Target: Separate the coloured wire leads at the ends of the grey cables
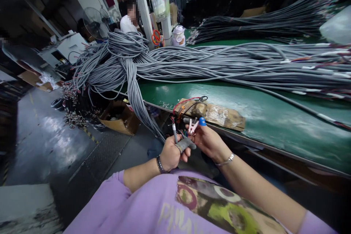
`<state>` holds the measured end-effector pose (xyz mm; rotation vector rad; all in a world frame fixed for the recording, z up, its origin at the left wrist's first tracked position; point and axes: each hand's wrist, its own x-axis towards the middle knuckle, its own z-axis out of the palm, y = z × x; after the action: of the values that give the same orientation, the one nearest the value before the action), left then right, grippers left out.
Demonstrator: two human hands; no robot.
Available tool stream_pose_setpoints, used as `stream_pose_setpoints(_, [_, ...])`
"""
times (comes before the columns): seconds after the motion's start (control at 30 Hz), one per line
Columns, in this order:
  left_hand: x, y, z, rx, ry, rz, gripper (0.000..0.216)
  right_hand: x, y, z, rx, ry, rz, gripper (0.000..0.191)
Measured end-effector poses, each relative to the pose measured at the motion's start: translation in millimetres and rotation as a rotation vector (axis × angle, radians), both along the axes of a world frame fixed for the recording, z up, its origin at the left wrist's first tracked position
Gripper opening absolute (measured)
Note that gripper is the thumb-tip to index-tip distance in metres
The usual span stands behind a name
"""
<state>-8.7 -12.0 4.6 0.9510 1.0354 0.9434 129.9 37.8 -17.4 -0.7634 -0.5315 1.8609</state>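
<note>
My left hand [172, 153] is closed around a grey cable [175, 135], whose end points up with a white band and short thin wires showing. Its thumb has a grey cover, and fine coloured wires [182, 134] fan out just above it. Close beside it, my right hand [208, 140] has its fingers bent around a small pale pink V-shaped clip [192, 127]. A blue cover sits on one of its fingertips. Where the wires meet the right fingers is too small to make out. Both hands are in front of the table's near edge.
A worn wooden block [219, 115] with red and black leads lies on the green table [274, 117]. A long bundle of grey cables [192, 62] spans the table and hangs over its left end. Dark cables [260, 18], a cardboard box [119, 117] and a seated person [128, 23] are farther off.
</note>
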Motion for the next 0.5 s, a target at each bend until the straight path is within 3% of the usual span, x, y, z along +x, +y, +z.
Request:
stream_pose_setpoints(0.3, [6,0,-4.9,-0.037,0.055,0.013,0.045,-5,4,-4.2,-0.01,0.029,-0.072,0.034])
stream_pose_setpoints(0.5, [3,-5,-6.7,-0.036,0.052,0.021,0.049,1,-5,2.3,-0.021,0.041,0.018,0.042])
